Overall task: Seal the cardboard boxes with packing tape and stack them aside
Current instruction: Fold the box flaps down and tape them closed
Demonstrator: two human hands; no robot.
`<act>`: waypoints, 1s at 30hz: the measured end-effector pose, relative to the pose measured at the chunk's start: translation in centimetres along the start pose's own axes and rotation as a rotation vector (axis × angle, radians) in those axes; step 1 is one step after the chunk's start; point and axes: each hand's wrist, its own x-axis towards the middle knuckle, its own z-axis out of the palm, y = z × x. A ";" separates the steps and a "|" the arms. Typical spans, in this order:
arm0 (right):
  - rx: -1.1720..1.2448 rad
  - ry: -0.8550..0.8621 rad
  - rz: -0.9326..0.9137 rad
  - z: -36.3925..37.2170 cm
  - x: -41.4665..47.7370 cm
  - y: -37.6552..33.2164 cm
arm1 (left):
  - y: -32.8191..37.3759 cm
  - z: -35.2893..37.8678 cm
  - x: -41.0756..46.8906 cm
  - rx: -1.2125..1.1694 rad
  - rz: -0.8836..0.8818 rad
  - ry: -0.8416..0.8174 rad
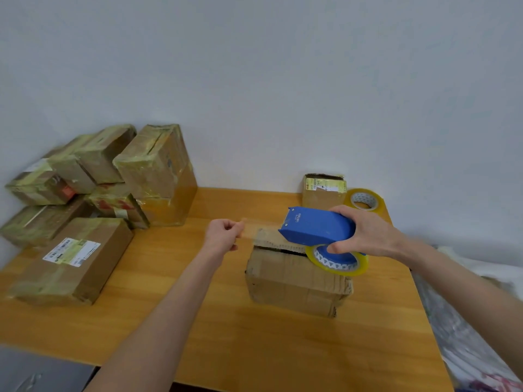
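A worn cardboard box (294, 281) sits on the wooden table (254, 340), its top flaps slightly parted. My right hand (365, 233) grips a blue tape dispenser (314, 226) with a clear tape roll (338, 263), held just above the box's right top. My left hand (223, 234) pinches the free end of the clear tape strip (254, 229), which is stretched from the dispenser over the box's left edge. A stack of taped boxes (119, 176) stands at the far left against the wall.
A flat box with a white label (73, 261) lies at the left front. A small box with a yellow label (324, 192) and a spare tape roll (365, 200) stand at the back right. A dark object (42, 372) sits at bottom left, plastic bags (481, 321) at right.
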 end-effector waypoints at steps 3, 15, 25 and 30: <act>-0.044 -0.018 -0.023 -0.1 0.0 -0.2 | -0.8 -0.2 0.3 0.012 -0.021 0.034; -0.197 -0.049 0.015 0.3 -0.1 1.2 | -4.7 0.1 0.9 0.028 -0.126 0.117; -0.257 -0.050 0.027 0.6 -0.1 0.9 | -7.5 3.3 0.0 0.324 -0.152 -0.070; -0.222 -0.023 0.060 0.5 -0.3 0.7 | -8.0 2.3 -0.6 0.681 -0.025 0.048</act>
